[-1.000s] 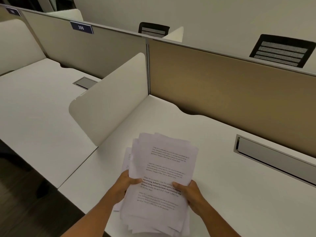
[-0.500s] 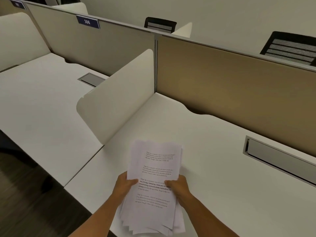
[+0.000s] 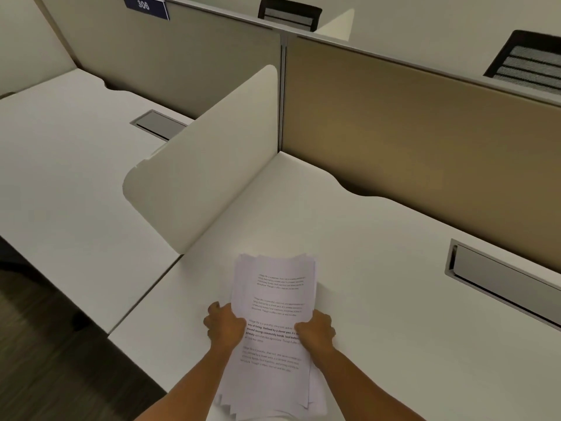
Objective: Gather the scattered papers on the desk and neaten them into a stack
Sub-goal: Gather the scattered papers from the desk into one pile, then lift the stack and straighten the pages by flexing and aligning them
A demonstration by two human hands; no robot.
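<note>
Gripping printed paper stack [image 3: 274, 302], ragged edges: left hand [image 3: 224, 325], right hand [image 3: 315, 331].

So we've got the papers [image 3: 273, 317] sitting near the front edge of the desk [image 3: 379, 299], our left hand [image 3: 226, 326] on the stack's left side and our right hand [image 3: 315, 329] on its right, both about halfway along. The side divider [image 3: 209, 165] stands just left of the stack and runs back to the rear partition [image 3: 425, 132], which spans the far edge of the desk. A cable tray [image 3: 504, 281] is set into the desk well to the right of the papers. Left of the divider lies the neighbouring desk [image 3: 66, 165] with its own cable flap [image 3: 159, 124] near its back. A number plate [image 3: 145, 6] sits up on the partition behind that one, and two chair backs [image 3: 290, 15] poke up beyond the partitions.
</note>
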